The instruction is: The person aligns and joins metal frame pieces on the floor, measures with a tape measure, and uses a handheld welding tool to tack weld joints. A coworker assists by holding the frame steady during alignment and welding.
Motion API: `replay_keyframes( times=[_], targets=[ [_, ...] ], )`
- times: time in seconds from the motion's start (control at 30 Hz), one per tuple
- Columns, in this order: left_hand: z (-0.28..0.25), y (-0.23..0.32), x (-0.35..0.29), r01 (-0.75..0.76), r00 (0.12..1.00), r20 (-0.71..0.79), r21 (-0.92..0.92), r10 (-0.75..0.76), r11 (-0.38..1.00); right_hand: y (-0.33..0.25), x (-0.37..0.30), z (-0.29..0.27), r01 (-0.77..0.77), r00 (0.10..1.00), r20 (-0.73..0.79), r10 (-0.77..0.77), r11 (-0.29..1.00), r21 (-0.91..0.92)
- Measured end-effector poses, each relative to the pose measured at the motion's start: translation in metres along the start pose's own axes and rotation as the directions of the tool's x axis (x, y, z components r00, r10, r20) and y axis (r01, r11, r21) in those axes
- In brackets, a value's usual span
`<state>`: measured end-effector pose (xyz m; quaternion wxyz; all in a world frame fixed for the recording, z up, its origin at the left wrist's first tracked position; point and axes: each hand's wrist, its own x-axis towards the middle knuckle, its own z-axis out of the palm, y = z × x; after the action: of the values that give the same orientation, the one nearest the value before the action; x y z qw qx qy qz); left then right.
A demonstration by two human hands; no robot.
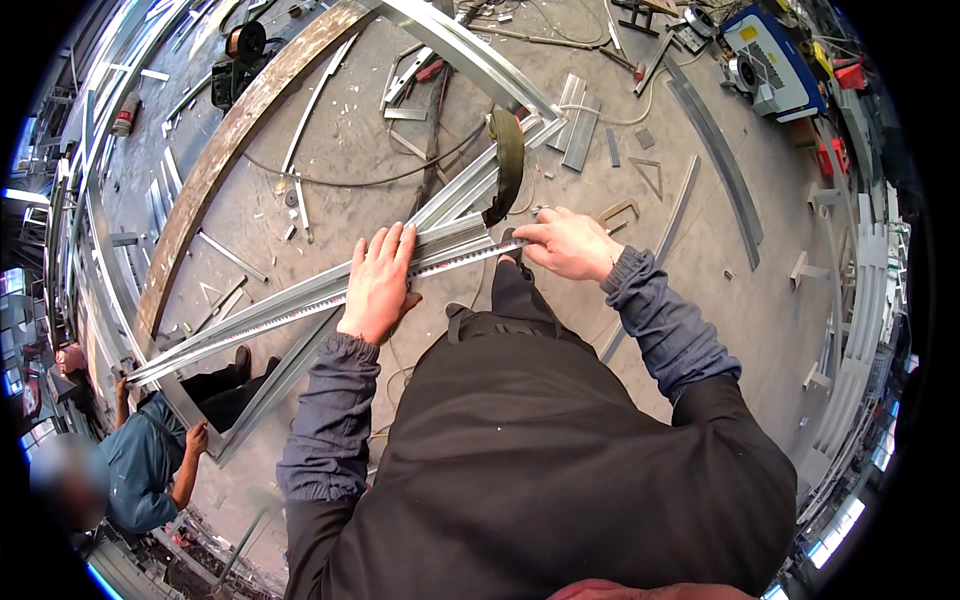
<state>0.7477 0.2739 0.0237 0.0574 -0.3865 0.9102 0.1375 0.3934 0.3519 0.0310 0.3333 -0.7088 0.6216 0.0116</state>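
A long silver metal profile [270, 302] runs from just in front of me to the far left, part of a welded-looking frame. Stretched along its near side is a white tape measure blade [450, 262]. My left hand [380, 280] lies over the profile and the blade, fingers stretched out flat across them. Past the profile's right end, my right hand [570, 243] pinches the end of the tape measure between thumb and fingers. At the far left, a co-worker's hand [122, 388] is by the other end of the blade, and the co-worker's second hand [197, 437] touches the frame.
An olive strap [507, 165] loops around the frame near my right hand. A rusty beam [215, 165] spans the left. Metal offcuts [575, 135], a C-clamp [618, 215] and cables lie on the concrete floor. A blue-and-white machine [770, 55] stands at the back right.
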Motion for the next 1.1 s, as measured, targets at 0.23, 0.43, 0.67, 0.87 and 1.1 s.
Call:
replay_keyframes(
  times=[0.23, 0.43, 0.67, 0.87, 1.1],
  targets=[
    [0.028, -0.003, 0.014, 0.005, 0.992, -0.124, 0.03, -0.001, 1.0, 0.005, 0.006, 0.0, 0.038, 0.993, -0.113, -0.04, 0.999, -0.022],
    [0.017, -0.002, 0.017, -0.006, 0.996, -0.092, -0.057, 0.001, 0.998, 0.006, 0.008, 0.002, 0.054, 0.986, -0.158, -0.056, 0.998, -0.017],
    [0.029, -0.008, 0.018, -0.01, 0.992, -0.129, -0.078, 0.0, 0.997, 0.014, 0.009, 0.012, 0.07, 0.978, -0.196, -0.074, 0.997, -0.026],
    [0.029, -0.007, 0.017, 0.008, 0.992, -0.122, -0.083, -0.018, 0.997, 0.018, 0.01, 0.021, 0.079, 0.97, -0.228, -0.085, 0.996, -0.037],
    [0.023, -0.005, 0.016, -0.009, 0.992, -0.122, -0.088, -0.002, 0.996, 0.02, 0.009, 0.026, 0.11, 0.951, -0.285, -0.12, 0.993, -0.05]
  ],
)
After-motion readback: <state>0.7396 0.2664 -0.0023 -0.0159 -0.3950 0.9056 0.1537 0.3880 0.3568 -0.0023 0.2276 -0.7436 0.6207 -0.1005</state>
